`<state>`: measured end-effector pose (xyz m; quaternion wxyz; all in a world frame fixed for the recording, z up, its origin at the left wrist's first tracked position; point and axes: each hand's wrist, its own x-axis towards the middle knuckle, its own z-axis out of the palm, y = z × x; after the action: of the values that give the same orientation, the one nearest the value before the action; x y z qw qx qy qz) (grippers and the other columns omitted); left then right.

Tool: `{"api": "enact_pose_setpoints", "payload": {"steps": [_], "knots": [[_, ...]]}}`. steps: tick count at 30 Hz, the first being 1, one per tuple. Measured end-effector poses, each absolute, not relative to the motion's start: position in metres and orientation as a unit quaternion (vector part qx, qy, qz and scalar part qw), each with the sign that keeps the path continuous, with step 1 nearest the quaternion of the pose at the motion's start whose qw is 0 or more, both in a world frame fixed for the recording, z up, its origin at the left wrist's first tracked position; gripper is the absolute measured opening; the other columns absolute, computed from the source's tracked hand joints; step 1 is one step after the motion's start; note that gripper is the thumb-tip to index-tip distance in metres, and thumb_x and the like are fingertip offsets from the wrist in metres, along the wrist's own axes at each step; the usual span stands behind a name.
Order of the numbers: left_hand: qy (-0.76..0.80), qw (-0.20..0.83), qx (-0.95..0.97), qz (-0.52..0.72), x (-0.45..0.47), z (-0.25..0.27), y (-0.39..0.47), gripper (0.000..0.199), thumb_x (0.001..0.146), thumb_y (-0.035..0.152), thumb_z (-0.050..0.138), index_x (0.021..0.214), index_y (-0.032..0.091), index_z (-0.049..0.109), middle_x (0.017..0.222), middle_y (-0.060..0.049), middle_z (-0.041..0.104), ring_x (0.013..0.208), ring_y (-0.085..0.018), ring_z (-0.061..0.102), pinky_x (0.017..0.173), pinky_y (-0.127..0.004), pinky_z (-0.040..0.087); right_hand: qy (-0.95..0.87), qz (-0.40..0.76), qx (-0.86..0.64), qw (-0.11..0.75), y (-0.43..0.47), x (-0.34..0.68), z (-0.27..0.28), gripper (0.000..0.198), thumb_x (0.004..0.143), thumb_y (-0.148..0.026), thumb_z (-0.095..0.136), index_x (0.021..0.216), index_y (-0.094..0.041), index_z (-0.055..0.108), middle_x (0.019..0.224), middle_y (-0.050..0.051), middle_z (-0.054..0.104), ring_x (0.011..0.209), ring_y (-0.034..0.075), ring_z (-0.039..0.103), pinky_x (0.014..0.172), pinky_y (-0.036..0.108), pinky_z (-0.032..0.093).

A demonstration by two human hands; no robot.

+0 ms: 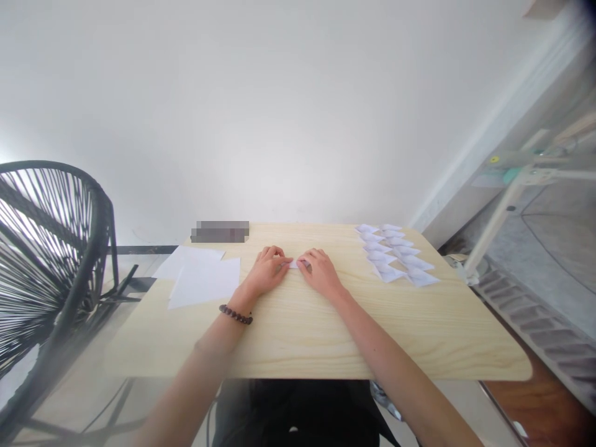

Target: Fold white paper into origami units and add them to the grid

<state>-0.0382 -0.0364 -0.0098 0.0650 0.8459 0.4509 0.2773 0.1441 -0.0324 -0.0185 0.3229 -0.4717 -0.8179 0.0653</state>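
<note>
A small folded piece of white paper (293,264) lies between my hands over the middle of the table. My left hand (269,270) pinches its left end with thumb and fingers; a dark beaded bracelet (236,315) circles that wrist. At the right end, my right hand (319,272) grips the paper in the same way. The fingers cover most of the paper, so its full shape is hidden.
Flat white sheets (205,282) lie at the table's left. Two rows of folded white paper pieces (386,270) stand at the right. A blurred-out dark object (220,232) sits at the back left of the wooden table (298,347). A black corded chair (60,248) is beside it.
</note>
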Motion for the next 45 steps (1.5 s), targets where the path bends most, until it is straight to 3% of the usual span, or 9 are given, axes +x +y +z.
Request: {"api": "enact_pose_setpoints", "payload": {"steps": [6, 9, 17, 45], "knots": [[0.454, 0.072, 0.84, 0.289, -0.0371, -0.0074, -0.0409, 0.025, 0.082, 0.025, 0.043, 0.097, 0.022, 0.063, 0.088, -0.007, 0.057, 0.088, -0.021, 0.05, 0.082, -0.037, 0.039, -0.839, 0.077, -0.441, 0.31, -0.0357, 0.1445, -0.0168, 0.016, 0.081, -0.028, 0.05, 0.09, -0.02, 0.061, 0.091, 0.006, 0.055, 0.089, 0.019, 0.048, 0.082, 0.034, 0.038], [0.456, 0.073, 0.837, 0.293, -0.0354, -0.0073, -0.041, 0.023, 0.082, 0.025, 0.043, 0.091, 0.022, 0.064, 0.094, -0.007, 0.058, 0.093, -0.021, 0.051, 0.085, -0.038, 0.039, -0.837, 0.077, -0.443, 0.311, -0.0362, 0.1449, -0.0165, 0.016, 0.082, -0.027, 0.049, 0.09, -0.02, 0.062, 0.091, 0.006, 0.055, 0.09, 0.019, 0.047, 0.082, 0.034, 0.038], [0.443, 0.082, 0.842, 0.297, -0.0336, -0.008, -0.0406, 0.026, 0.084, 0.026, 0.039, 0.101, 0.021, 0.058, 0.113, -0.007, 0.056, 0.108, -0.021, 0.048, 0.094, -0.041, 0.036, -0.832, 0.068, -0.45, 0.317, -0.0373, 0.1431, -0.0169, 0.02, 0.083, -0.025, 0.046, 0.097, -0.02, 0.059, 0.099, 0.007, 0.055, 0.097, 0.02, 0.046, 0.085, 0.035, 0.038], [0.45, 0.077, 0.839, 0.295, -0.0353, -0.0153, -0.0372, 0.025, 0.084, 0.023, 0.039, 0.102, 0.022, 0.057, 0.114, -0.005, 0.056, 0.109, -0.021, 0.047, 0.095, -0.04, 0.035, -0.844, 0.075, -0.446, 0.287, -0.0368, 0.141, -0.0177, 0.023, 0.086, -0.024, 0.041, 0.102, -0.016, 0.054, 0.112, 0.01, 0.054, 0.109, 0.019, 0.042, 0.094, 0.035, 0.033]]}}
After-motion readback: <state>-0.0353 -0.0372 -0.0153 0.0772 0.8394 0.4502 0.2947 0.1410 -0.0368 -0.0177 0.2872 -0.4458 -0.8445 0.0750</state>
